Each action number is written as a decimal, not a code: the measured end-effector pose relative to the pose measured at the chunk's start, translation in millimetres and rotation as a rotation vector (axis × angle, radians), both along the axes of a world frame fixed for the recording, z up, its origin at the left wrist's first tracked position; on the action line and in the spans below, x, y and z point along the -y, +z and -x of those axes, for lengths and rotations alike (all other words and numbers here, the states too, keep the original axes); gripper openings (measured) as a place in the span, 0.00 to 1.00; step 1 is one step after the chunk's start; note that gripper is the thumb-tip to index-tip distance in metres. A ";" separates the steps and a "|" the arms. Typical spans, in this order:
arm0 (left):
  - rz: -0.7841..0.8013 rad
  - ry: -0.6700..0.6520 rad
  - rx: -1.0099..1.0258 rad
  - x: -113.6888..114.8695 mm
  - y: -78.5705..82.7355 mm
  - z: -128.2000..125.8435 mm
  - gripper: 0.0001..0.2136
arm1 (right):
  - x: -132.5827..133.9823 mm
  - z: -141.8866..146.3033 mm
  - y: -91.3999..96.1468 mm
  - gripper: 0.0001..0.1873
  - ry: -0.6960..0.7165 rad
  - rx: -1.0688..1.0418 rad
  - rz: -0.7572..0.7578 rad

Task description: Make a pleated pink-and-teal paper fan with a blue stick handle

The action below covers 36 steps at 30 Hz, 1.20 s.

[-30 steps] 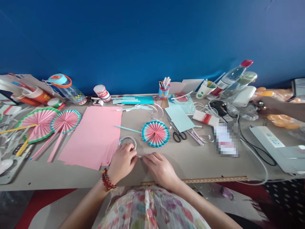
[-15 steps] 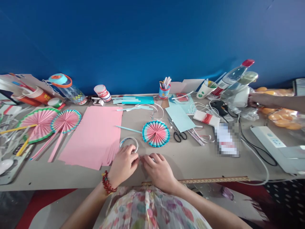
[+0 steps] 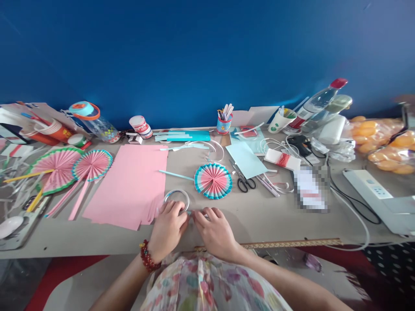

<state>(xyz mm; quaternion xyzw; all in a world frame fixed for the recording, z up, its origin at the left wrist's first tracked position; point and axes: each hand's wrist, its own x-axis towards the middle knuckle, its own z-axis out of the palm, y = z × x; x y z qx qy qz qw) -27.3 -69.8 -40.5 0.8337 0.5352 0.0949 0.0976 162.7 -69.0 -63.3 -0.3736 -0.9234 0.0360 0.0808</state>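
Note:
My left hand (image 3: 168, 229), with a red bead bracelet at the wrist, is closed near the front of the table. My right hand (image 3: 214, 226) is close beside it, fingers curled down. A bit of a thin light-blue strip (image 3: 189, 212) shows between the fingertips of both hands; the rest is hidden under them. A ring-shaped roll of tape (image 3: 187, 196) lies against the left fingers. Just beyond the hands lies a round pleated fan (image 3: 213, 181), pink with a blue and white rim, its light-blue stick pointing left.
Pink paper sheets (image 3: 129, 185) lie left, beside two more pleated fans (image 3: 92, 165). Scissors (image 3: 246, 185), light-blue paper (image 3: 246, 160) and a phone-like blurred item (image 3: 311, 190) lie right. Cups, bottles (image 3: 317, 103) and bagged orange fruit (image 3: 385, 164) stand along the blue wall.
Another person's arm at the right has drawn back from the bags. Light blue now shows between my fingertips. My hands have barely moved.

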 end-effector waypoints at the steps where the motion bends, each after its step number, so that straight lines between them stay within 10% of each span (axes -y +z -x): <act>1: -0.009 -0.002 0.000 0.3 -0.6 0.5 0.08 | 0.0 0.3 0.0 0.12 0.001 0.003 0.003; 15: -0.111 -0.037 0.187 16.9 12.6 9.8 0.07 | 3.1 3.0 -1.1 0.11 -0.058 -0.008 0.016; 23: -0.186 0.245 0.614 -2.0 34.2 52.4 0.10 | -8.1 -9.6 -4.9 0.18 -0.119 -0.183 0.114; 36: -0.370 0.150 0.172 -61.1 30.2 51.6 0.22 | -20.5 -17.4 -7.4 0.08 -0.059 -0.245 0.169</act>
